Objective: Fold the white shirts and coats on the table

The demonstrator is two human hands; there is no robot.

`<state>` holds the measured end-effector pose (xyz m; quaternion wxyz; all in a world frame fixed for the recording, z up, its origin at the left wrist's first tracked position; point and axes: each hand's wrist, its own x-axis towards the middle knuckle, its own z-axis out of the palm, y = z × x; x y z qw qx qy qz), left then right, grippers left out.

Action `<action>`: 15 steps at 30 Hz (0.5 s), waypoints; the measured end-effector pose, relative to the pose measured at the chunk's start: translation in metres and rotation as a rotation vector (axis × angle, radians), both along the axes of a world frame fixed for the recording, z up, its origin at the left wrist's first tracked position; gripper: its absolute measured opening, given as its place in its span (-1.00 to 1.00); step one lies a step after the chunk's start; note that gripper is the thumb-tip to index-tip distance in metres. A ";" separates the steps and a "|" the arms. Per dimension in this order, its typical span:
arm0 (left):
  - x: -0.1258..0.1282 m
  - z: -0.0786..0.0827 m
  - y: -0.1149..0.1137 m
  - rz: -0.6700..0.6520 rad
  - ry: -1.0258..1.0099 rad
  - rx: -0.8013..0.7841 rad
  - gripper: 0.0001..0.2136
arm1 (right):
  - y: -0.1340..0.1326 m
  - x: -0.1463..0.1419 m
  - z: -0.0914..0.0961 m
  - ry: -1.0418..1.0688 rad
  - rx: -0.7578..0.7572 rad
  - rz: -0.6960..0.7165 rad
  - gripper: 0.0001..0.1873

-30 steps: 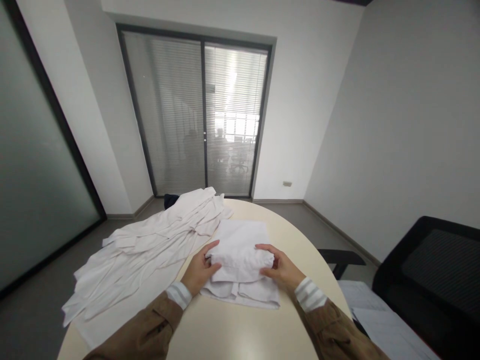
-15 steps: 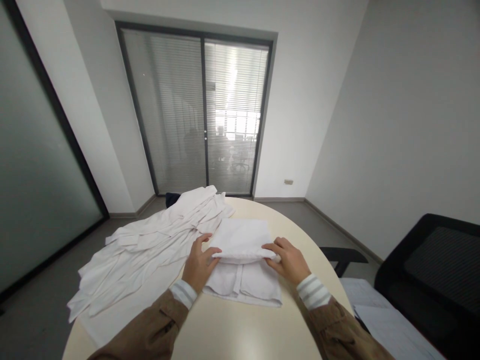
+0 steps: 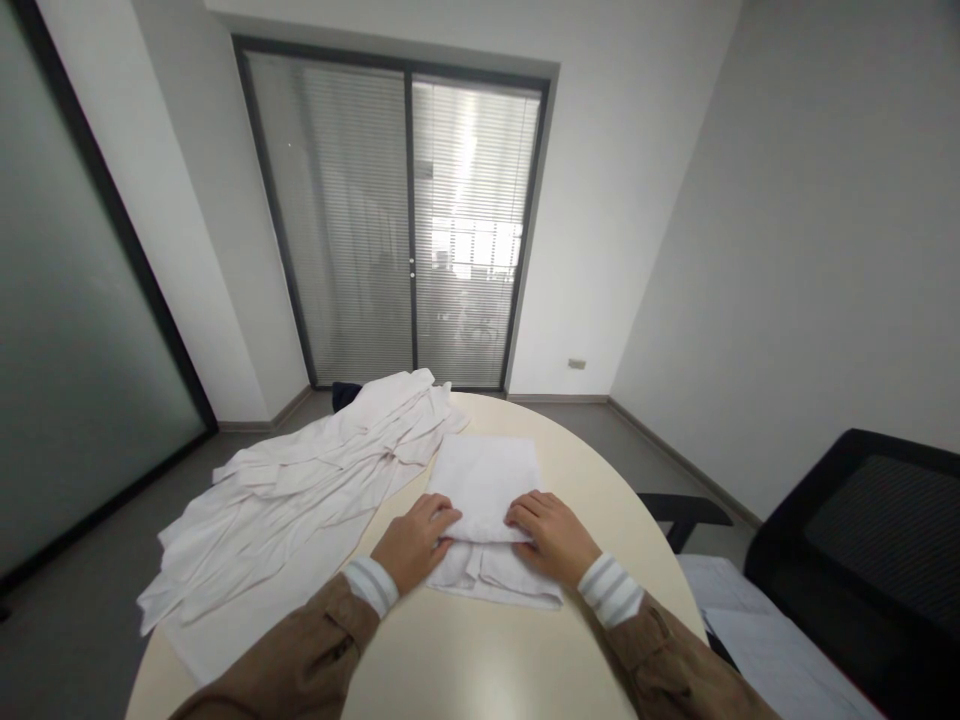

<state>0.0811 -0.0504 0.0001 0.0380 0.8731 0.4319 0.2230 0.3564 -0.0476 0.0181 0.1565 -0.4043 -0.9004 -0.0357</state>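
A folded white garment (image 3: pixel 487 480) lies in front of me on the round table, its upper part turned down over a lower layer that shows nearest me. My left hand (image 3: pixel 416 540) grips the left end of the folded edge, fingers on top and thumb at the near side. At the right end of the same edge, my right hand (image 3: pixel 551 532) holds the cloth in a like way. Both thumbs are partly hidden. What exact kind of garment it is, I cannot tell.
A heap of loose white garments (image 3: pixel 300 500) spreads over the left side of the table (image 3: pixel 450 670), hanging past its edge. Something dark (image 3: pixel 346 396) shows behind the heap. To the right stand a black office chair (image 3: pixel 862 560) and some pale papers or cloth (image 3: pixel 772 630).
Both hands have moved toward me and slightly inward with the folded edge. The fold now covers more of the lower layer, and the fingers lie flatter on it.
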 end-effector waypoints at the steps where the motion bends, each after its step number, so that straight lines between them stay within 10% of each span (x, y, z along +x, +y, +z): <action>1: 0.000 0.000 -0.001 -0.007 0.023 -0.022 -0.68 | -0.001 -0.002 0.000 -0.008 -0.013 -0.005 -0.74; 15: 0.001 0.006 -0.004 -0.014 -0.131 -0.132 -0.82 | -0.001 -0.003 -0.004 0.044 -0.018 -0.139 -0.44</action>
